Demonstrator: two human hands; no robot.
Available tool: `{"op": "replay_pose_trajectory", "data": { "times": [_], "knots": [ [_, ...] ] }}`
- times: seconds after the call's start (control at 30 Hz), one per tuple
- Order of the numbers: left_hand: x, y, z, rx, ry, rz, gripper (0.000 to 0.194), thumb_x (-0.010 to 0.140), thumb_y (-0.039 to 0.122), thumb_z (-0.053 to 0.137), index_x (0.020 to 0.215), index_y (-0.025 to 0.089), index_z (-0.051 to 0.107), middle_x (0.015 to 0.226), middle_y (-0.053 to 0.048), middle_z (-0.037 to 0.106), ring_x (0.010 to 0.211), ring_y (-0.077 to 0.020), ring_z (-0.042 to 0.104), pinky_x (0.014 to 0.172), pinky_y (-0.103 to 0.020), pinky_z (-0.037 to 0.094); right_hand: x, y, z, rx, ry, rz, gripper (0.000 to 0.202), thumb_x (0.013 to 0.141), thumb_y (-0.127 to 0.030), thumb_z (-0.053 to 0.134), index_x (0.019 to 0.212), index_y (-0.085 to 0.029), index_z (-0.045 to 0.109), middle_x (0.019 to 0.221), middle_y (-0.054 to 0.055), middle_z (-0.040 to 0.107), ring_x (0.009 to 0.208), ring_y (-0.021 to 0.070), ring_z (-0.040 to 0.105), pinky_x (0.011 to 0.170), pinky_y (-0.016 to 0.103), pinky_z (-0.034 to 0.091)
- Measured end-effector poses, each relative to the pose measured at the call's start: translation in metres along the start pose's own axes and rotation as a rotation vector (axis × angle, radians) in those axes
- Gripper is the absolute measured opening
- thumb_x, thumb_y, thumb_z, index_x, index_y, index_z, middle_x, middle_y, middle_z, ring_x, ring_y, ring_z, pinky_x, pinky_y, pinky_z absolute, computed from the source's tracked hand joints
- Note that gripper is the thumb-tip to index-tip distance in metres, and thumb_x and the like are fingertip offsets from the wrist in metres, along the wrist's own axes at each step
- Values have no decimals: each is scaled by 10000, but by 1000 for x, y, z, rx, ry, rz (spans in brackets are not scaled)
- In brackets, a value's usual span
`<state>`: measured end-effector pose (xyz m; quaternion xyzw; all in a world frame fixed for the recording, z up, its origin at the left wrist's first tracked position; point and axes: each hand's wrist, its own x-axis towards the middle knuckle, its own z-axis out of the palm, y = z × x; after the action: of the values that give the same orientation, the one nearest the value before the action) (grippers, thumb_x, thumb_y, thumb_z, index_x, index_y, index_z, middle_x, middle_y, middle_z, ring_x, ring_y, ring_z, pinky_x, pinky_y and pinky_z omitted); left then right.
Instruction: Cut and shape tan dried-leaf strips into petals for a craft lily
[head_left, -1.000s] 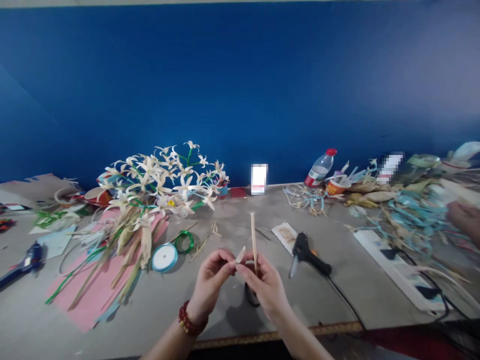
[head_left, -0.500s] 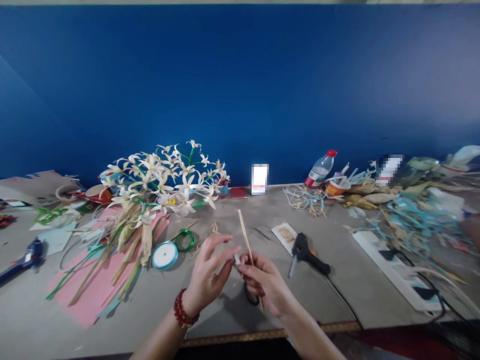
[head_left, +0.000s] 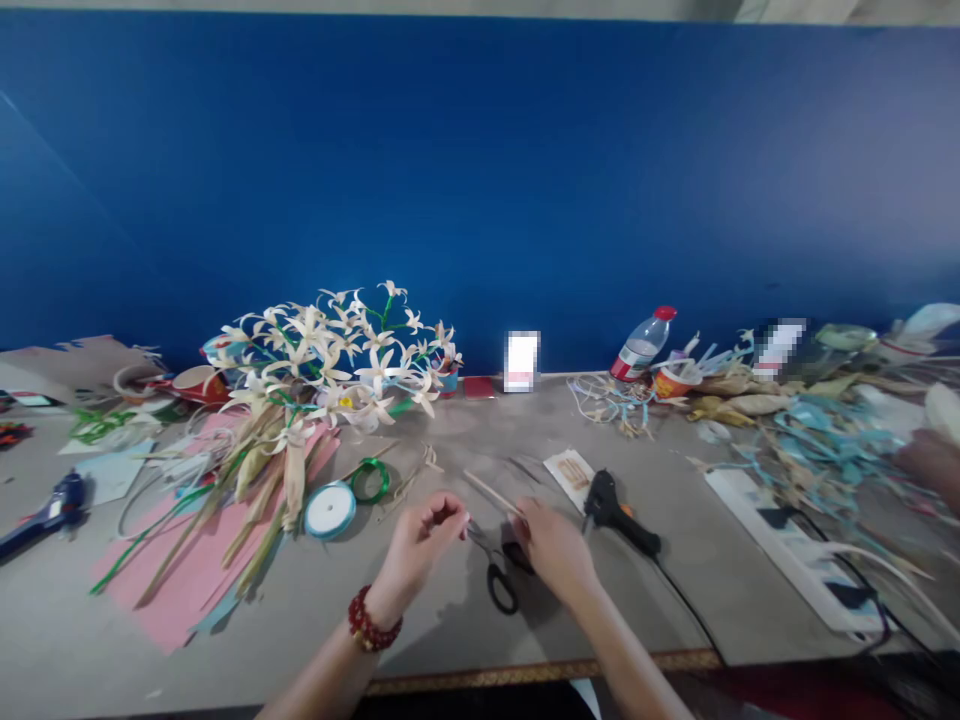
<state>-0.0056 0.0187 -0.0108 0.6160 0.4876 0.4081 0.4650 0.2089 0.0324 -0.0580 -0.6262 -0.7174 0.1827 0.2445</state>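
My left hand (head_left: 424,545), with a red bead bracelet at the wrist, has its fingers curled together; whatever small thing it may pinch is too small to make out. My right hand (head_left: 551,550) grips a thin wooden stick (head_left: 487,490) that points up and left, low over the table. Between my hands lies a pair of scissors with black handles (head_left: 501,588), partly hidden by my right hand. A black glue gun (head_left: 622,515) rests just right of my right hand.
White flowers (head_left: 337,350), pink paper (head_left: 172,580), a blue-edged ribbon spool (head_left: 330,510) and a blue glue gun (head_left: 56,505) lie left. A bottle (head_left: 641,345), power strip (head_left: 787,550) and blue strands (head_left: 832,430) are right. Another person's hand (head_left: 930,465) shows at the far right.
My hands have moved apart. The stick has tipped from near upright to low and slanting left. More of the scissors shows, and my left fingers have curled in.
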Motion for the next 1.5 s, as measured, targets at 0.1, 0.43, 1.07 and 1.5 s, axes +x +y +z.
{"op": "replay_pose_trajectory", "data": {
  "times": [0.1, 0.43, 1.07, 1.5],
  "knots": [
    [2, -3, 2, -11, -19, -29, 210, 886, 300, 546, 733, 166, 598, 634, 9, 586, 638, -138, 544, 618, -226, 402, -1, -13, -11, -21, 48, -104, 121, 880, -219, 536, 899, -189, 651, 978, 149, 690, 985, 321, 618, 851, 423, 467],
    [-4, 6, 7, 301, 54, 154, 118, 855, 171, 519, 812, 190, 626, 772, -22, 667, 735, -172, 618, 680, -258, 471, -6, -67, -28, 132, 67, -365, 119, 903, -153, 513, 846, -216, 596, 786, 30, 676, 718, 189, 646, 664, 268, 460],
    [-15, 14, 5, 528, 137, 354, 140, 864, 107, 501, 765, 198, 538, 751, -30, 615, 750, -197, 565, 701, -318, 423, -4, -63, -34, 135, 142, -401, 116, 854, -134, 538, 808, -218, 602, 739, 24, 681, 679, 179, 642, 655, 265, 464],
    [-15, 22, 5, 515, 128, 378, 131, 832, 102, 505, 754, 205, 525, 726, -26, 594, 733, -200, 548, 698, -324, 400, -6, -76, -41, 89, 90, -506, 96, 874, -153, 547, 837, -215, 610, 792, 41, 689, 747, 197, 635, 687, 284, 453]
  ]
}}
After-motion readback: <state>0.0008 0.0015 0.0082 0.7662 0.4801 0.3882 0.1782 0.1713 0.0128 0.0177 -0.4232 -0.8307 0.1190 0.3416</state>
